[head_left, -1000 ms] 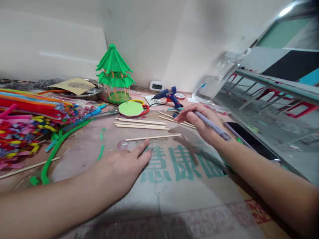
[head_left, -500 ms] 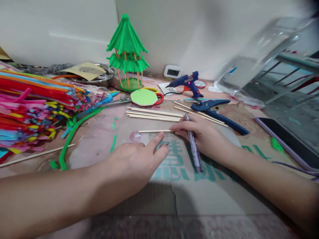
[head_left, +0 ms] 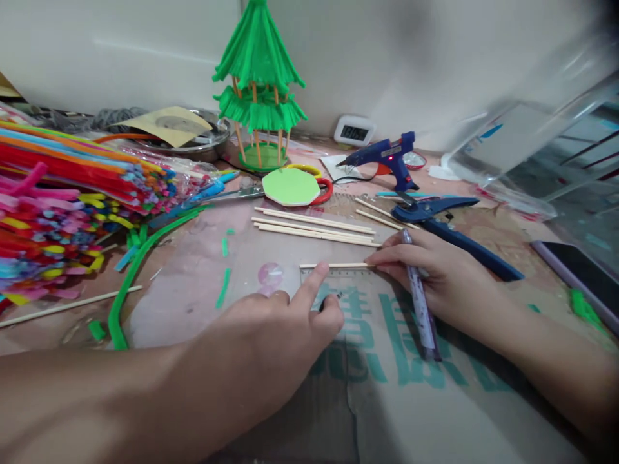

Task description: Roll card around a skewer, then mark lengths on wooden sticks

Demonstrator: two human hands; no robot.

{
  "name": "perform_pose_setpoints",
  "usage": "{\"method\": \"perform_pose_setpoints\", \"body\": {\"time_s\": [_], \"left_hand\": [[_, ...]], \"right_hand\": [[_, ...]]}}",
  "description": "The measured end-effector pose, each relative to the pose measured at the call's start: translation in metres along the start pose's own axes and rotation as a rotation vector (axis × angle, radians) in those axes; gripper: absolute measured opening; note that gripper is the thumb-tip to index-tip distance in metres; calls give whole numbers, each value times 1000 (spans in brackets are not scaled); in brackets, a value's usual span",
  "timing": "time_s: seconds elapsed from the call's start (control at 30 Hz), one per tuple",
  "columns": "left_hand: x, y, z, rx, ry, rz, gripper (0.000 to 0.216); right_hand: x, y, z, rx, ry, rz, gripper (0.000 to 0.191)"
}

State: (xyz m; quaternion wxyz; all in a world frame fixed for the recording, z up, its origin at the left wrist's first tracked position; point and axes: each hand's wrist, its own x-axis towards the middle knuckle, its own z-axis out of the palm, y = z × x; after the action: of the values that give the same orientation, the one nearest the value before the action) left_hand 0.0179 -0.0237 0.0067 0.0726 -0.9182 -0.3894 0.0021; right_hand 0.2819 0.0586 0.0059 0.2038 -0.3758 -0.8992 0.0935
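A thin wooden stick (head_left: 348, 265) lies along the upper edge of a clear ruler (head_left: 355, 272), its left end level with the ruler's left end. My left hand (head_left: 275, 328) has its index fingertip on the stick and ruler; the thumb is apart and the other fingers are curled. The stick's right end is pinched in the fingers of my right hand (head_left: 430, 264). That hand also keeps a purple pen (head_left: 420, 299) between its fingers, slanting down. Several more wooden sticks (head_left: 314, 225) lie just behind.
Bundled pipe cleaners (head_left: 58, 187) fill the left. A green pagoda model (head_left: 260, 96), light-green octagon (head_left: 291, 187), scissors (head_left: 325, 191), glue gun (head_left: 387, 156) and timer (head_left: 354, 131) stand behind. Blue cutters (head_left: 459, 238) and a phone (head_left: 575, 274) lie right.
My right hand has slid the stick to the right along the ruler, bringing its left end level with the ruler's end. My left fingertip now rests on the stick. The view has shifted slightly.
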Motion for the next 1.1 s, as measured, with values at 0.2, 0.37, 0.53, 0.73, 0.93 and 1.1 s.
{"method": "perform_pose_setpoints", "body": {"time_s": [0.2,0.37,0.53,0.73,0.93,1.1], "left_hand": [[0,-3,2,-48,-7,39,44],[-2,-3,5,-67,3,44,47],[-3,-3,1,-62,-45,38,48],[-1,-5,-5,-60,-126,58,48],[2,-3,-6,-43,-112,51,44],[2,-4,-4,-55,-81,57,44]], "right_hand": [[7,-8,4,-4,3,-46,20],[10,-8,6,35,12,-67,21],[9,-10,6,38,13,-48,20],[10,-12,5,23,4,-31,21],[11,-12,6,8,1,-37,20],[11,-14,3,-3,-12,-37,21]]}}
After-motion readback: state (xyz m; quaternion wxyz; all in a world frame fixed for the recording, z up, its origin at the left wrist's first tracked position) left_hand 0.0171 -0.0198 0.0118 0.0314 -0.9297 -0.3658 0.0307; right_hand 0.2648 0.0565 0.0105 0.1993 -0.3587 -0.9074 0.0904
